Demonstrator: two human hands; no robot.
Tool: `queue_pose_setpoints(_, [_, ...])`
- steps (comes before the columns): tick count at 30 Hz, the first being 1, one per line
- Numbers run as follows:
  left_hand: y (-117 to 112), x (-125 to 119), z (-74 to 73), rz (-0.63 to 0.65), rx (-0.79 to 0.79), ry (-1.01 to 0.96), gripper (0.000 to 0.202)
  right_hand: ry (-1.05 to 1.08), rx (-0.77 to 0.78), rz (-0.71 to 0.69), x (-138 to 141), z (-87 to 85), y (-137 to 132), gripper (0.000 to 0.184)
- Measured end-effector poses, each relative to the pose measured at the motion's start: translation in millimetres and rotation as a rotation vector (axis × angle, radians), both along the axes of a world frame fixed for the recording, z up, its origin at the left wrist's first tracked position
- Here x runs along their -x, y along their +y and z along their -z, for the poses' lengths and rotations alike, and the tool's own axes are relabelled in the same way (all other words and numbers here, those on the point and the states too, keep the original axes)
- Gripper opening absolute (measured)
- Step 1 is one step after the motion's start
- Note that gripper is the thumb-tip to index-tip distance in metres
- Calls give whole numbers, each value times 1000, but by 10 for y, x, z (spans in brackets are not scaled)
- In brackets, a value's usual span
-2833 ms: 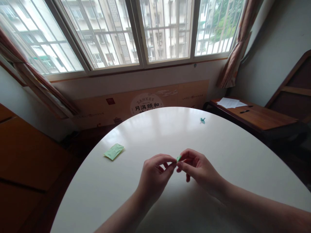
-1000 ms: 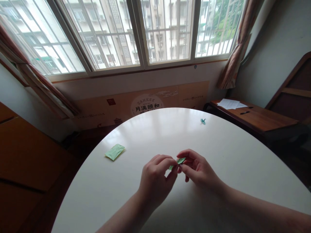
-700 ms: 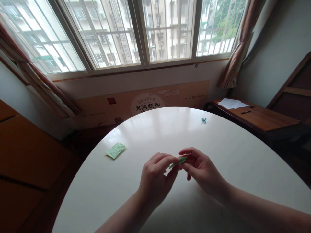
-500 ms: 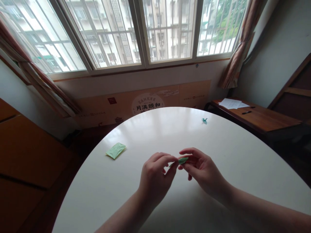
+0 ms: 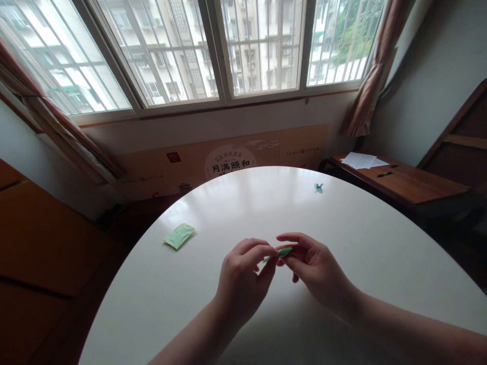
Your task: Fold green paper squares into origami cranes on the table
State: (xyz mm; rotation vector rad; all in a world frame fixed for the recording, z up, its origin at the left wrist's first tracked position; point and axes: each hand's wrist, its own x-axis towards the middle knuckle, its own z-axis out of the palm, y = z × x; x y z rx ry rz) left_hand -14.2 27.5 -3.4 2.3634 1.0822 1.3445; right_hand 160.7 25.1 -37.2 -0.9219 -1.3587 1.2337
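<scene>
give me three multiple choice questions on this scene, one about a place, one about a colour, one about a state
1. Where does the pale green packet lie?
A. on the white table, to the left of the hands
B. on the wooden desk
C. on the window sill

2. What colour is the small folded paper between the hands?
A. red
B. green
C. yellow

3. How is that folded paper held?
A. flat on the table, untouched
B. pinched in the left hand alone
C. pinched between the fingertips of both hands, above the table

Answers:
1 A, it lies near the table's left edge.
2 B, a green sliver shows between the fingertips.
3 C, the left hand and the right hand meet on it.
</scene>
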Motion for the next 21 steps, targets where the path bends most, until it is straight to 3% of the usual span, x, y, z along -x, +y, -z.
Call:
queue_pose_setpoints(4, [5, 3, 7, 21, 73, -34, 15, -76, -47, 4, -10, -18, 7, 35])
queue_pose_setpoints(11, [39, 2, -9, 37, 332, -122, 18, -147, -124, 0, -52, -6, 7, 44])
queue_pose_setpoints(21, [13, -9, -16, 25, 228, -60, 16, -253, -182, 31, -70, -28, 2, 43])
